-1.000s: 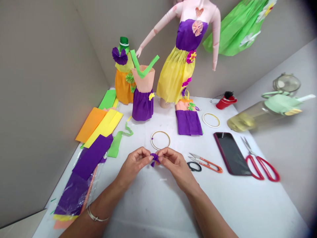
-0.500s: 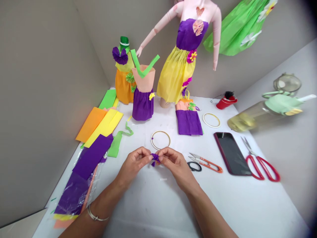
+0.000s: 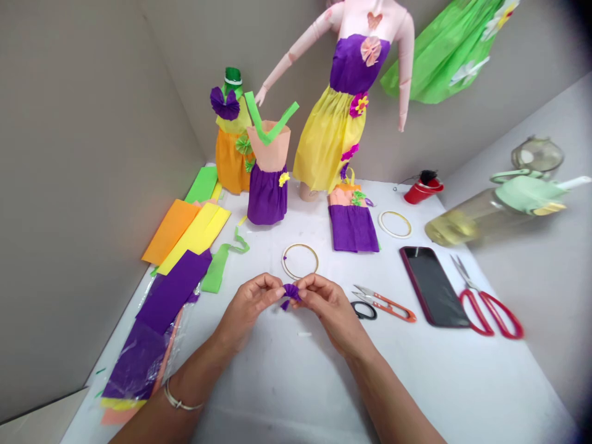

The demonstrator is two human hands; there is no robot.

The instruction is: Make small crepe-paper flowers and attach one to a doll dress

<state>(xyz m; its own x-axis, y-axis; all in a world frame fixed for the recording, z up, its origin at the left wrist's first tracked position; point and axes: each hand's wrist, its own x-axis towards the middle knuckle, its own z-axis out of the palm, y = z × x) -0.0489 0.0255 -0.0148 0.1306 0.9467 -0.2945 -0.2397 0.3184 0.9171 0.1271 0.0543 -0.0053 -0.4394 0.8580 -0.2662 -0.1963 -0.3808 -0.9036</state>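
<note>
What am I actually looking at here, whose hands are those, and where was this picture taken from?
This picture comes from a camera worn on a person's head, looking forward and down, so those bare arms are that person's own. The left hand and right hand pinch a small scrap of purple crepe paper between their fingers. On the white table lie sheets of coloured crepe paper, a round hoop, thread snips, red-handled scissors and a phone. Paper dresses stand behind them.

The purple crepe-paper piece [image 3: 291,292] is partly hidden between the left hand [image 3: 250,311] and right hand [image 3: 330,311], its pinched middle unseen. The mannequin [image 3: 365,55] and green paper dress [image 3: 444,49] are cut off by the top edge; the glass bottle [image 3: 481,222] is blurred.
</note>
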